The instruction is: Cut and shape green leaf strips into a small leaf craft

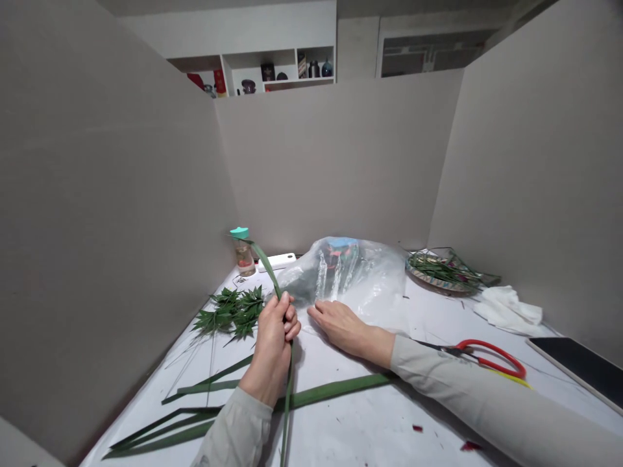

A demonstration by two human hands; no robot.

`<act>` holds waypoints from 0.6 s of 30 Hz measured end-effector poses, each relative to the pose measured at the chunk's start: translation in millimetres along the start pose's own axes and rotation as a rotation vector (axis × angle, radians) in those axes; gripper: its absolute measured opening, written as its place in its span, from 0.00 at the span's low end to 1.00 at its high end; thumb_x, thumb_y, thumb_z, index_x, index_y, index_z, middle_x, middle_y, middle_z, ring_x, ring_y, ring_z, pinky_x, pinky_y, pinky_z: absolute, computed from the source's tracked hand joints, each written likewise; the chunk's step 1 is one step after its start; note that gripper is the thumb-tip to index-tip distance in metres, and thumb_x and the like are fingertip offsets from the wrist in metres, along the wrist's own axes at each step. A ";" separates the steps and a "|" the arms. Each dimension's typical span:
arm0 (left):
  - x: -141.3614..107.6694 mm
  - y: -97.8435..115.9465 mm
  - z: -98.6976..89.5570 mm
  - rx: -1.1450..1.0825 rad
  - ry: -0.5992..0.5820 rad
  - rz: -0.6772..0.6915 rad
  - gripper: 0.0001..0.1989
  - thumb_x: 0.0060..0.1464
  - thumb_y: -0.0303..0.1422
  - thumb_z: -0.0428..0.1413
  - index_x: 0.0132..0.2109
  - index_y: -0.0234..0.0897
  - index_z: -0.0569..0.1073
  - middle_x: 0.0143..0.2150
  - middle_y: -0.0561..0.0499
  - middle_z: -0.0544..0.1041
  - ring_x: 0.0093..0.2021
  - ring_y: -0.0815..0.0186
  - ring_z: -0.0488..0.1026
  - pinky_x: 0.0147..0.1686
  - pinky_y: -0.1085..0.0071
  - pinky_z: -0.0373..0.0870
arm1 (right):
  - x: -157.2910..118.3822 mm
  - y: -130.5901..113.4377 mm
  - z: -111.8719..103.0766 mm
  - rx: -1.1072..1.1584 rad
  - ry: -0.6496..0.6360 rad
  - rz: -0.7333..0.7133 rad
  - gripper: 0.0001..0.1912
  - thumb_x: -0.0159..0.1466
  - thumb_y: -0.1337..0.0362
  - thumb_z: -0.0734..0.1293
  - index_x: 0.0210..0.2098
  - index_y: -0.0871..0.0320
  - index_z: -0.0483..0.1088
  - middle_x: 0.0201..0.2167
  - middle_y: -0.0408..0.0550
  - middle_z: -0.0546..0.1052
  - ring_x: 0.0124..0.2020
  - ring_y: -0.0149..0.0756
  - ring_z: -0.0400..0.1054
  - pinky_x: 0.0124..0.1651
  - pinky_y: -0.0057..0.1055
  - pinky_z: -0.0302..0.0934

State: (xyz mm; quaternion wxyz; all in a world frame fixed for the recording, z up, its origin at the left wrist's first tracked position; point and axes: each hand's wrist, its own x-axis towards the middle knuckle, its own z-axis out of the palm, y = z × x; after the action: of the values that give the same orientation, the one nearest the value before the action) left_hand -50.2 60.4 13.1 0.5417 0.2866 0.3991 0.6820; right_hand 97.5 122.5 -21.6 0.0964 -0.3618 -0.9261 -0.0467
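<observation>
A long green leaf strip (265, 263) is pinched in my left hand (278, 340), one end arching up and left, the other hanging down past the wrist. My right hand (341, 327) is palm down at the near edge of a clear plastic bag (374, 279), its fingers extended and nothing visible in them. Several long leaves (335, 390) lie on the white table beneath both forearms. Left of my left hand rest green woven leaf pieces (231, 311) on thin stems. Red-handled scissors (491, 357) lie partly behind my right forearm.
A teal-lidded jar (243, 253) and a white device (277, 261) stand at the back left. At right are a plate (440, 282) of leaf scraps, a white cloth (509, 310) and a dark tablet (581, 370). Grey partitions (335, 162) surround the table.
</observation>
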 end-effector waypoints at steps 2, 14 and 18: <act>-0.1 -0.7 0.7 0.002 -0.008 0.007 0.18 0.64 0.38 0.58 0.57 0.36 0.72 0.55 0.43 0.76 0.47 0.57 0.77 0.44 0.55 0.78 | 1.1 -1.7 1.2 0.081 0.010 0.012 0.15 0.71 0.60 0.68 0.54 0.59 0.71 0.52 0.51 0.75 0.48 0.43 0.74 0.50 0.46 0.71; -23.0 -16.9 22.5 0.097 -0.110 0.119 0.17 0.64 0.45 0.55 0.47 0.35 0.76 0.48 0.45 0.79 0.46 0.58 0.76 0.47 0.55 0.74 | -77.4 -29.7 -59.3 1.153 0.062 0.073 0.15 0.72 0.54 0.61 0.45 0.58 0.72 0.39 0.47 0.77 0.40 0.37 0.73 0.40 0.35 0.68; -41.8 -23.8 33.6 0.199 -0.202 0.089 0.22 0.61 0.50 0.56 0.40 0.34 0.82 0.43 0.43 0.81 0.47 0.58 0.75 0.47 0.63 0.69 | -98.2 -50.3 -52.5 1.517 -0.012 0.163 0.16 0.65 0.51 0.66 0.39 0.59 0.70 0.33 0.45 0.74 0.27 0.28 0.64 0.30 0.25 0.59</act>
State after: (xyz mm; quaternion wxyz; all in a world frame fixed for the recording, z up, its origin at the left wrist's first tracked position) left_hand 0.0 30.0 11.9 0.5172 0.4235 0.3949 0.6302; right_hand 141.7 12.5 7.9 0.3165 -0.2638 -0.6754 0.6117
